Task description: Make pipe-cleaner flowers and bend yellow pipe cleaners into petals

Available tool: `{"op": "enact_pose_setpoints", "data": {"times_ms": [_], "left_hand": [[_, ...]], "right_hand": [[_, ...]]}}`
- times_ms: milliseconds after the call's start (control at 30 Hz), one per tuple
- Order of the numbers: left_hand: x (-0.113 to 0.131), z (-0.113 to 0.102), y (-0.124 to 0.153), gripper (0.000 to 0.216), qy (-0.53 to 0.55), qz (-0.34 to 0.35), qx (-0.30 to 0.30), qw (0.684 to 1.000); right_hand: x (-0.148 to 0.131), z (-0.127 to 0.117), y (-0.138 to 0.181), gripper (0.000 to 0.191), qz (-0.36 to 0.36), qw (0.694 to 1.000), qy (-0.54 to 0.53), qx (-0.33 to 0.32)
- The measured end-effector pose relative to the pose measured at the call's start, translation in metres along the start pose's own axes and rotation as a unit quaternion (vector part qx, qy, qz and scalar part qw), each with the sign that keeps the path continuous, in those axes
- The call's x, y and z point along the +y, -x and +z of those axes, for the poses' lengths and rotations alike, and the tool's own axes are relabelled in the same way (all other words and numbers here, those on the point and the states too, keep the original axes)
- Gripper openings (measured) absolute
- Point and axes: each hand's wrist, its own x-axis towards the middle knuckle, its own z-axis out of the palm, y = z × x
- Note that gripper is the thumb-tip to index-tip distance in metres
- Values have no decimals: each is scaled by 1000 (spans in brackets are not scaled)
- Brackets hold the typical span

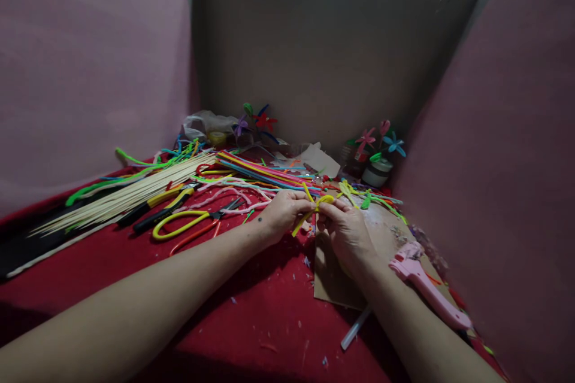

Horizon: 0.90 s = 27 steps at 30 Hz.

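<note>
Between my two hands is a yellow pipe cleaner (324,199), bent into a loop with loose ends sticking out. My left hand (287,213) pinches it from the left, with one end pointing up and another down past the fingers. My right hand (348,230) pinches the looped part from the right, its fingertips close to those of the left. Scissors (193,224) with yellow and red handles lie left of my left wrist. Under my right hand is a brown cardboard sheet (335,287), and a pink glue gun (426,287) rests beside my right forearm.
Thin wooden sticks (135,191), pliers (164,212) and coloured pipe cleaners (269,173) cover the left and middle of the red cloth (251,317). Pipe-cleaner flowers (265,121) stand at the back, more in a white pot (377,172). A glue stick (354,329) lies in front. Panels enclose the table.
</note>
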Motion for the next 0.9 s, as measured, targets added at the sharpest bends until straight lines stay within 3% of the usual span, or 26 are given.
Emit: {"op": "enact_pose_setpoints", "data": {"times_ms": [200, 533, 700, 833, 900], "left_hand": [[-1, 1, 0, 13, -17, -15, 11, 1000], [10, 4, 6, 10, -54, 2, 16, 998], [4, 4, 7, 14, -155, 84, 44, 983], [-3, 7, 9, 14, -276, 206, 66, 936], [-5, 7, 9, 14, -302, 215, 75, 926]], "right_hand": [[-1, 4, 4, 10, 12, 1000, 14, 19], [-3, 1, 4, 8, -9, 999, 36, -14], [-3, 1, 6, 14, -30, 996, 87, 18], [-5, 4, 9, 16, -44, 992, 106, 53], [-4, 4, 9, 18, -45, 992, 106, 53]]}}
